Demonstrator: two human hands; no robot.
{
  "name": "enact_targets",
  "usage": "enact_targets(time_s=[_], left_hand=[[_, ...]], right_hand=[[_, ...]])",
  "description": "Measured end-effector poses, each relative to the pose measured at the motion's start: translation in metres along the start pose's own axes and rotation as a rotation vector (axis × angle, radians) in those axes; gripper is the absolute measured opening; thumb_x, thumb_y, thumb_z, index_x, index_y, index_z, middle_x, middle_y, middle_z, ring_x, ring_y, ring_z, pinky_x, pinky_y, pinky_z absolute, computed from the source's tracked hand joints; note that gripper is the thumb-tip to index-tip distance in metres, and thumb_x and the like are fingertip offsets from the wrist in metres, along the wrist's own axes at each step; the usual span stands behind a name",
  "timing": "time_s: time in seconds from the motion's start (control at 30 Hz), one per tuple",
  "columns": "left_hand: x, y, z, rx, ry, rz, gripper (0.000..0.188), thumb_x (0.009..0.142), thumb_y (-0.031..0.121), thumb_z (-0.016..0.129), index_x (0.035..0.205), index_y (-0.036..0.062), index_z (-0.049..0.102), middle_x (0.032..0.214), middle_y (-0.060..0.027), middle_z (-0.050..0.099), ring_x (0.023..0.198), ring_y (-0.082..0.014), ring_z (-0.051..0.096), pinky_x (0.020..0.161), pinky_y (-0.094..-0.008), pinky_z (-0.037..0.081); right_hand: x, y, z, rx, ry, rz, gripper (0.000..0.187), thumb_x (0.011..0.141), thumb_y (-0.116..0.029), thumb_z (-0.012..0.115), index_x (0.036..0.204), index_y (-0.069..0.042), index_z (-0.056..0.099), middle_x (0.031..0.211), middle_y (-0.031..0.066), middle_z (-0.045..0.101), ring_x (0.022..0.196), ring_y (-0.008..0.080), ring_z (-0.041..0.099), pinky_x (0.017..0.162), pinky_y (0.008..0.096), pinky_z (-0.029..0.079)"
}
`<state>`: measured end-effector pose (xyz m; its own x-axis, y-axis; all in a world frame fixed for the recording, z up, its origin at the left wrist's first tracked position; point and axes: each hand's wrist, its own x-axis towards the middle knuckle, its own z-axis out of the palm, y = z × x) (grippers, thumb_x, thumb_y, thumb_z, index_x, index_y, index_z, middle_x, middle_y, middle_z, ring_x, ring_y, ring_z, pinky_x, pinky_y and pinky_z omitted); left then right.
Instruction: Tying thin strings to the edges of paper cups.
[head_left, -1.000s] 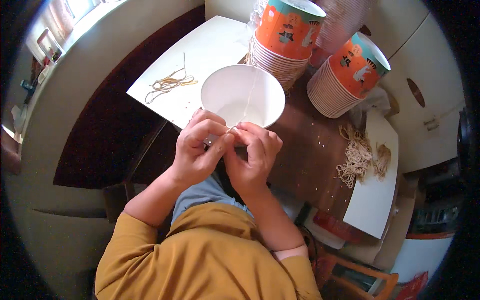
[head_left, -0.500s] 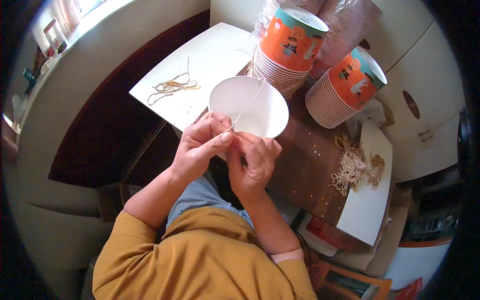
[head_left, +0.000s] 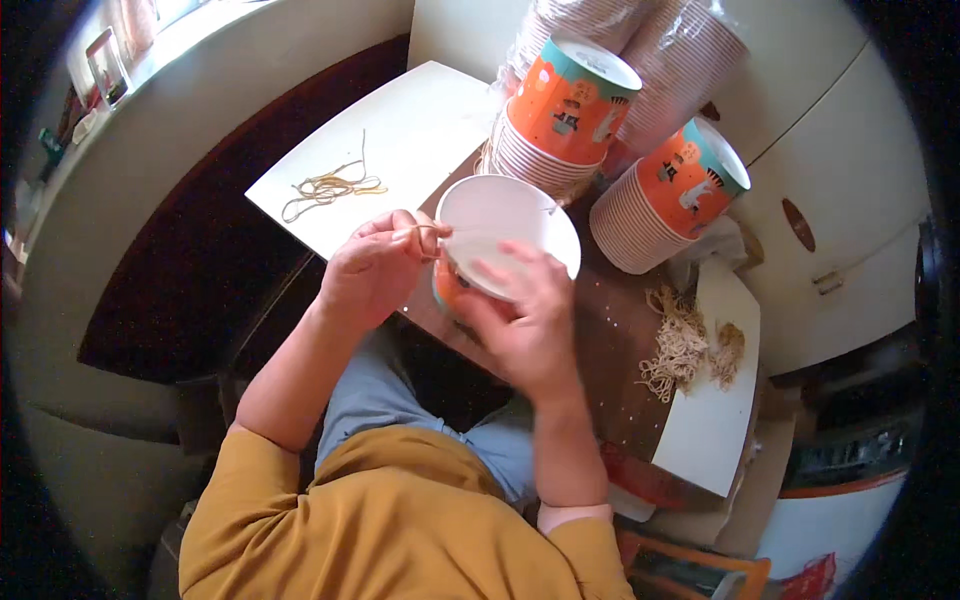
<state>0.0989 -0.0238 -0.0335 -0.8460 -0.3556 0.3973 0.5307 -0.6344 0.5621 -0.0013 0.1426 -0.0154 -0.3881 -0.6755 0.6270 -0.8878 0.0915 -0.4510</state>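
Note:
A white-lined paper tub (head_left: 480,205) with an orange and teal outside stands at the near edge of the table, its mouth tilted toward me. At its left rim, my left hand (head_left: 372,265) is closed, pinching a thin beige cord (head_left: 428,228) between thumb and fingers. My right hand (head_left: 530,325) is over the near right side of the tub. Its fingers are smeared by motion, so whether they touch the rim cannot be told. A bit of cord shows at the tub's far right rim.
Stacked orange tubs (head_left: 570,105) stand behind, with another stack (head_left: 670,195) to the right and plastic-wrapped tubs (head_left: 680,75) at the back. Loose cords (head_left: 335,187) lie on the table's white left part. A cord pile (head_left: 675,345) and smaller bundle (head_left: 727,355) lie right.
My hands, together on the cord before, have come apart. The left moved slightly left with the cord; the right swung right and over the tub. The view has shifted a little.

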Motion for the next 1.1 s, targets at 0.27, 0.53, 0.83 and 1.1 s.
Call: enact_targets(time_s=[0.27, 0.53, 0.83, 1.1], left_hand=[[0.018, 0.0, -0.033, 0.51, -0.228, 0.055, 0.029, 0.084, 0.02, 0.053, 0.097, -0.003, 0.065, 0.105, -0.0133, 0.061, 0.093, -0.0214, 0.057, 0.085, -0.0321, 0.045], [0.037, 0.022, -0.015, 0.537, 0.047, -0.129, 0.085, 0.085, 0.064, 0.047, 0.141, 0.0021, 0.032, 0.131, -0.0136, 0.049, 0.115, -0.0216, 0.049, 0.1, -0.0369, 0.035], [0.218, 0.057, 0.043, 1.174, -0.196, 0.583, 0.116, 0.062, 0.049, 0.083, 0.144, -0.0019, 0.019, 0.136, -0.021, 0.044, 0.128, -0.0292, 0.041, 0.106, -0.0388, 0.034], [0.26, -0.032, -0.016, 1.241, -0.07, 0.307, 0.11, 0.062, 0.054, 0.08, 0.142, 0.0006, 0.027, 0.134, -0.021, 0.045, 0.125, -0.0292, 0.044, 0.105, -0.0382, 0.035]], right_hand=[[0.06, 0.126, -0.048, -0.072, -0.576, 0.626, 0.032, 0.076, -0.022, 0.066, 0.097, 0.002, 0.065, 0.091, 0.0191, 0.068, 0.086, 0.0308, 0.066, 0.076, 0.0397, 0.051], [0.044, 0.015, -0.074, -0.413, 0.132, -0.405, 0.049, 0.083, -0.013, 0.056, 0.13, -0.003, 0.048, 0.132, 0.0216, 0.049, 0.116, 0.0374, 0.051, 0.095, 0.0428, 0.044], [0.168, 0.041, -0.115, 0.412, 0.145, -0.186, 0.072, 0.082, -0.009, 0.056, 0.144, -0.003, 0.021, 0.135, 0.0165, 0.042, 0.12, 0.027, 0.046, 0.102, 0.0378, 0.038], [0.156, 0.162, -0.042, 0.489, 0.196, -0.054, 0.071, 0.085, -0.008, 0.057, 0.145, -0.005, 0.02, 0.127, 0.0089, 0.046, 0.111, 0.0179, 0.049, 0.097, 0.0322, 0.041]])
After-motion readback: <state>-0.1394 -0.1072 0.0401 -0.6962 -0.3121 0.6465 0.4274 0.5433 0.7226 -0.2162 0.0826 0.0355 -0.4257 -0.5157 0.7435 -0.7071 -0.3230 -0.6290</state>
